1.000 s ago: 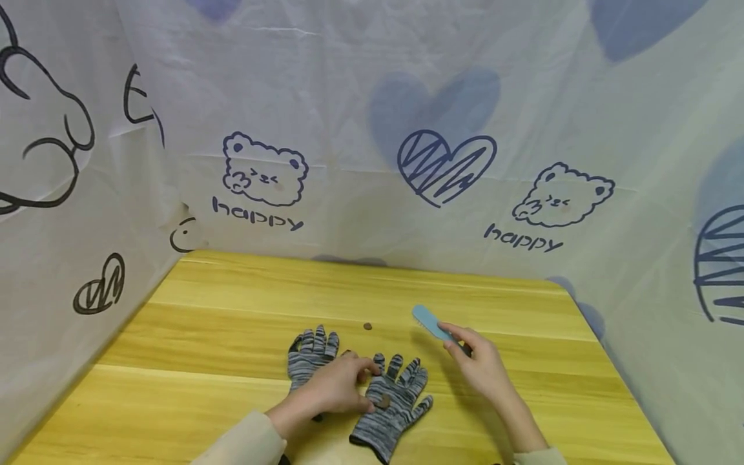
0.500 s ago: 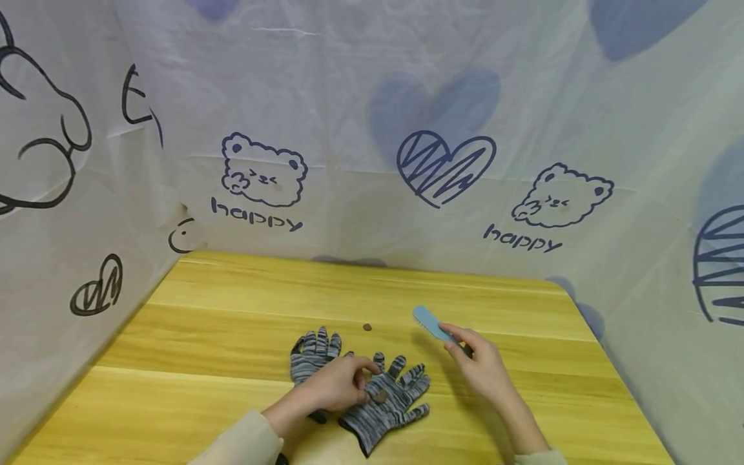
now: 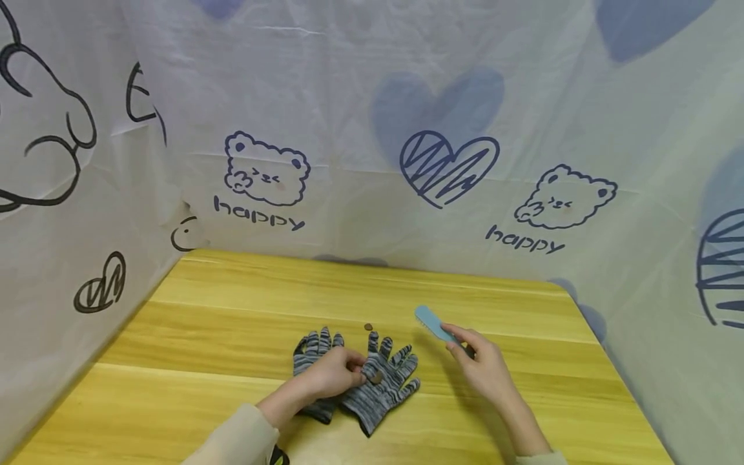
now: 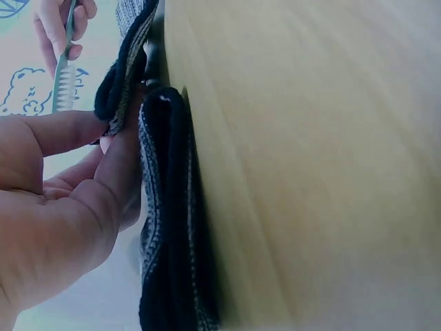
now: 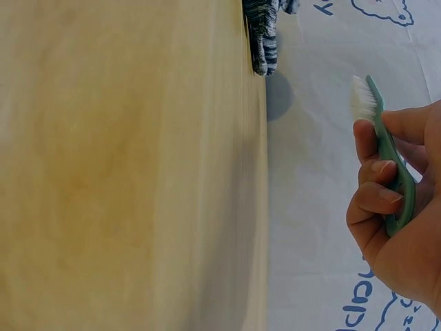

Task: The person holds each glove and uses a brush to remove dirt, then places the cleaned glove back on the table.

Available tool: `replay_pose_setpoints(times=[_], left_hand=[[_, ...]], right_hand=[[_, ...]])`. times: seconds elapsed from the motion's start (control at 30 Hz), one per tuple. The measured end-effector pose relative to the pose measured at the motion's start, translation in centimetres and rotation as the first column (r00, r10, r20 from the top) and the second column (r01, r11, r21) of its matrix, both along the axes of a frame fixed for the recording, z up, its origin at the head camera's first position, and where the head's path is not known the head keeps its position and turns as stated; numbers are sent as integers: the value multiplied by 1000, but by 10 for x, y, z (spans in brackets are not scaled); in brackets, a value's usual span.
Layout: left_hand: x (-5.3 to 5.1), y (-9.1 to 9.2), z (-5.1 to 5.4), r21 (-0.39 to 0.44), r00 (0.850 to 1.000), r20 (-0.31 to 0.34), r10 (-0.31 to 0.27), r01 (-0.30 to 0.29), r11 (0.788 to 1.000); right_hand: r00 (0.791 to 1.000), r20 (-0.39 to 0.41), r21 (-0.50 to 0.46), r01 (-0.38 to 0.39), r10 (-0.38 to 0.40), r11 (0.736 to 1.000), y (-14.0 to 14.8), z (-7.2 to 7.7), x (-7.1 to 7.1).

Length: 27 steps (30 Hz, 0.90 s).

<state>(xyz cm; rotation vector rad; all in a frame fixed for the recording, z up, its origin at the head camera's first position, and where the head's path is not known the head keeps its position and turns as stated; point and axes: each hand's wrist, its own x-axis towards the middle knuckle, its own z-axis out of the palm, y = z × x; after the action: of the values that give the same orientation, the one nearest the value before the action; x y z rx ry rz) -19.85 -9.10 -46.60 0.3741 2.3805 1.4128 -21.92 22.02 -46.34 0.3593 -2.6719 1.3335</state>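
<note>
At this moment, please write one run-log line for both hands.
left hand: pinches brown-marked glove; right hand: holds brush above table, bristles down; other glove: on table, beside first; brown piece: beyond gloves

1. There was room over the table (image 3: 134,400), on the left and along the back.
2. A gap ran between the right glove (image 3: 372,397) and the right hand (image 3: 482,365).
3. The left hand (image 3: 332,372) blocked the left glove (image 3: 307,361).
4. The brush (image 3: 433,322) stuck out above the table, in the way.
5. White cloth (image 3: 349,223) walled off the back and sides.
</note>
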Motion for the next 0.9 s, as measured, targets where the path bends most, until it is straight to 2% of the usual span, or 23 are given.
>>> replay_pose_setpoints(times=[0.2,0.5,0.73,0.9], left_hand=[[-3,2,0,4,999,20,30,-30,1000],[-5,-2,-3,113,992,117,42,-55,992],[-6,-1,-7,199,978,199,64,-104,974],[-6,0,-6,265,972,223,78,-137,954]], right_hand=[[1000,-5,-9,-2,2,1000,-2,1,0],[1000,1,-2,1,-1,1000,-2,2,-1],[1000,-23,-4,-2,2,1000,-2,0,0],[998,-58,-23,-14,13,1000,-3,1,1]])
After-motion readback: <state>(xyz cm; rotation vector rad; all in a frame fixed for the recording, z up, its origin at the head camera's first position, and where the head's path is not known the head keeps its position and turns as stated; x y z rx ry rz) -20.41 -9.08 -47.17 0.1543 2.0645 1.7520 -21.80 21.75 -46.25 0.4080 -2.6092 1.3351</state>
